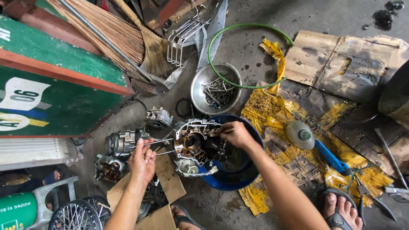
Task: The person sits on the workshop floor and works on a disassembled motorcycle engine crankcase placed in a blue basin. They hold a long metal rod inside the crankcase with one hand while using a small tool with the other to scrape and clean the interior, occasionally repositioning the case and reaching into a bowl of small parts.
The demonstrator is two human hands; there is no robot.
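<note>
The engine case half [194,142] sits opened over the rim of the blue basin [251,170] on the floor, its gears bare and its long studs [155,147] sticking out toward the left. The left hand [142,162] closes its fingers on those studs to steady it, while the right hand [236,134] pinches a small, slim tool at the case's upper edge. Stripping looks well advanced — the cylinder [123,142] and other parts [108,168] lie apart, bolts fill the steel bowl [215,89] — though the case internals remain in place.

Even, soft daylight with faint shadows, sharp focus at the centre, and wide-angle bending toward the edges.
</note>
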